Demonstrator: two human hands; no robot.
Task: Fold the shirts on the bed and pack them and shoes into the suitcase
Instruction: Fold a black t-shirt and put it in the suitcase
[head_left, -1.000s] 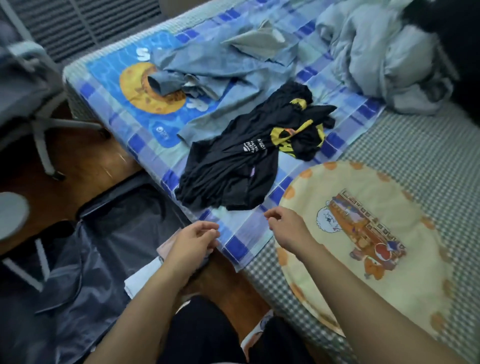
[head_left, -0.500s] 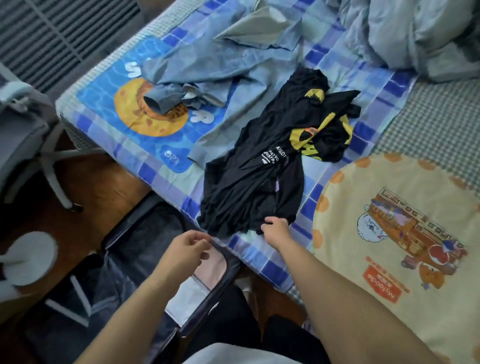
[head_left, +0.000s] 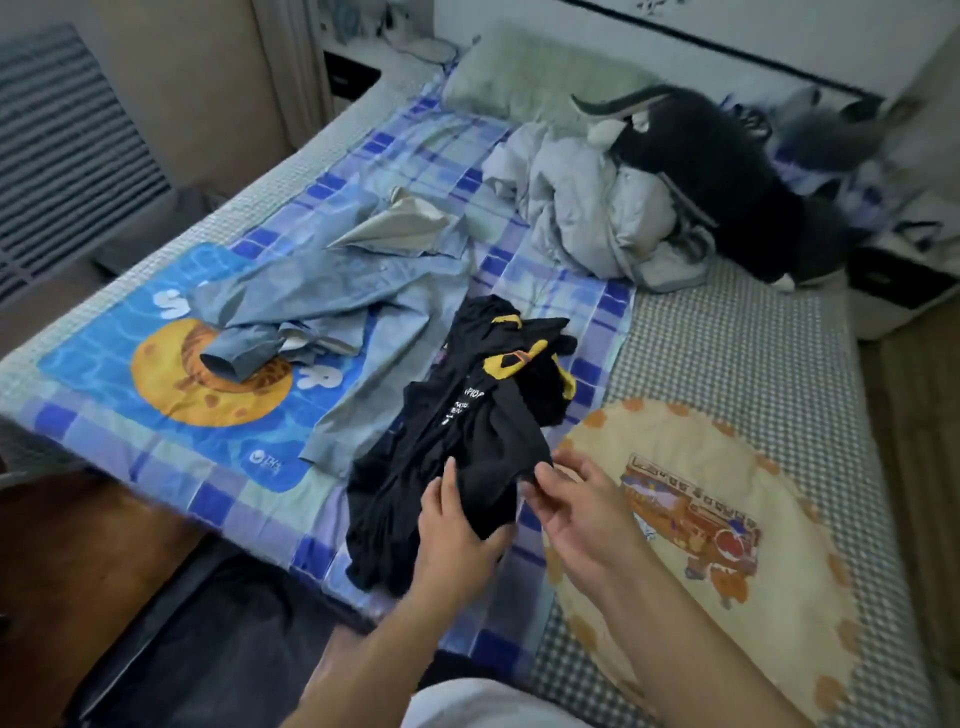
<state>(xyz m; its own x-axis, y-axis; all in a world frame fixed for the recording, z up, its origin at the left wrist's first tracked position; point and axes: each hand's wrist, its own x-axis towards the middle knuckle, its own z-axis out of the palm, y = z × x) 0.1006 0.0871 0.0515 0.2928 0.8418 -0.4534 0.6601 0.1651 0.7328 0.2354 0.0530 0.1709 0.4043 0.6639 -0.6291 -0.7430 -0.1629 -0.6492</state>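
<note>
- I see the black shirt (head_left: 457, 457) lying crumpled on the bed (head_left: 727, 332), close to the near edge, on the blue checked sheet (head_left: 249, 499).
- My left hand (head_left: 452, 535) grips the near hem of the black shirt: the thumb lies on top of the cloth and the fingers are tucked under it.
- My right hand (head_left: 576, 509) is at the shirt's right corner, thumb and forefinger touching the cloth edge; the other fingers are loosely spread. I cannot tell for sure whether it pinches the cloth or only touches it.
- The black shirt has yellow patches near its far end and small white print in the middle.
- The light blue shirt (head_left: 332, 301) lies spread out just left of the black one, partly under it, one sleeve curled over the orange picture on the sheet.
- A round cream cushion (head_left: 727, 545) with a train picture sits at the near right of the bed, just beside my right hand.
- A heap of pale bedding (head_left: 587, 208) and a dark bundle (head_left: 727, 171) lie toward the far right corner.
- The dark suitcase (head_left: 197, 649) lies open on the floor below the bed's near edge.
</note>
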